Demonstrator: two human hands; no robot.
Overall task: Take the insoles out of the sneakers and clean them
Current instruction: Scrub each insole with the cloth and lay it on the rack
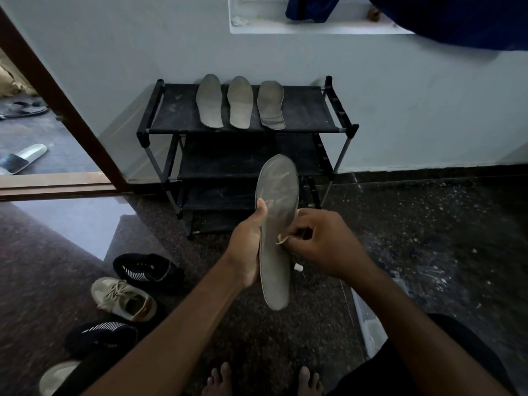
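My left hand (249, 247) grips a long grey insole (275, 218) by its left edge and holds it upright in front of me. My right hand (323, 247) presses against the insole's right edge, its fingers pinched on a small pale scrap (282, 239), perhaps a cloth. Three more grey insoles (240, 102) lie side by side on the top shelf of a black shoe rack (300, 115). Several sneakers stand on the floor at the lower left: a black striped one (145, 270), a beige laced one (123, 298), and another black one (100, 335).
The rack stands against a pale wall. A doorway with a brown frame (71, 110) opens at the left, with a white slipper (23, 158) beyond it. A clear plastic container (368, 318) sits on the dark speckled floor at my right. My bare feet (257, 381) show below.
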